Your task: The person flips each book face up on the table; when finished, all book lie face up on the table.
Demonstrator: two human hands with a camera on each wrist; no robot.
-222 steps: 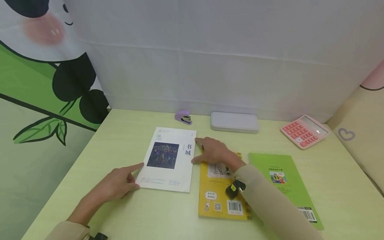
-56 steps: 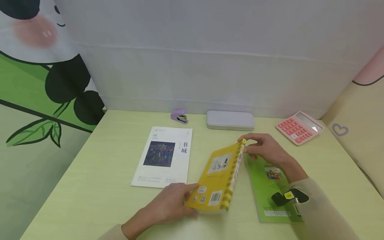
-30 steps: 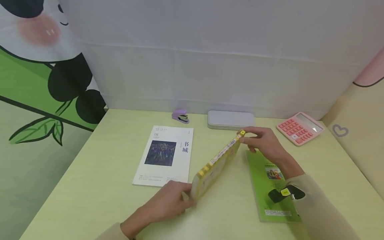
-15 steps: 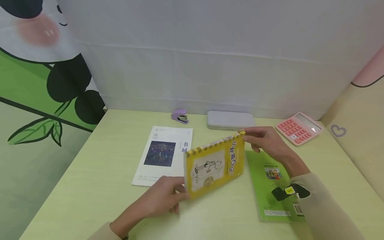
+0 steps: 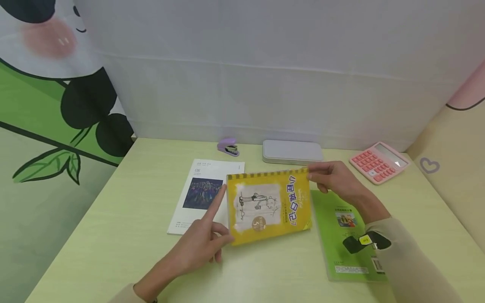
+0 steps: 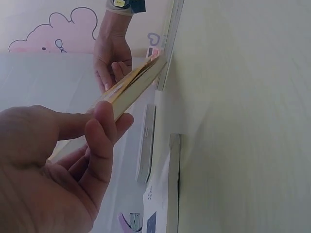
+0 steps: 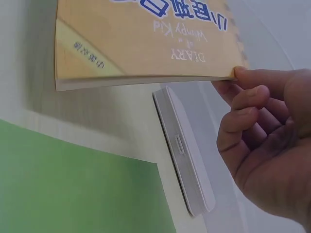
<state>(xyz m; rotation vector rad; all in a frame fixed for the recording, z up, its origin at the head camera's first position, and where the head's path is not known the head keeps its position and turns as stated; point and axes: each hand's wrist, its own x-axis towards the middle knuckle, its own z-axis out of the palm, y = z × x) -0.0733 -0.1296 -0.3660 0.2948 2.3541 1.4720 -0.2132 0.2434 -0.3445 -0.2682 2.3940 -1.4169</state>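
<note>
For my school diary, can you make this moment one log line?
left fingers: hold Wimpy Kid book; right fingers: pinch its spine corner; book: raised above table; green book: flat on table

Yellow book (image 5: 265, 208) with a dark-striped edge (image 5: 267, 173) and blue title (image 5: 292, 198); white magazine (image 5: 201, 198), green booklet (image 5: 335, 235), purple stapler (image 5: 227, 145), pink calculator (image 5: 379, 163), grey case (image 5: 291, 151), pale yellow-green desk (image 5: 125, 206).

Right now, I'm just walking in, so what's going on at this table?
Someone is holding a yellow book tilted above the table. The right grip pinches an upper corner, and the left grip holds the opposite end. Its front faces the head camera. A white book and a green book lie flat on the table; a stapler, a pale case and a pink calculator sit farther back.
</note>
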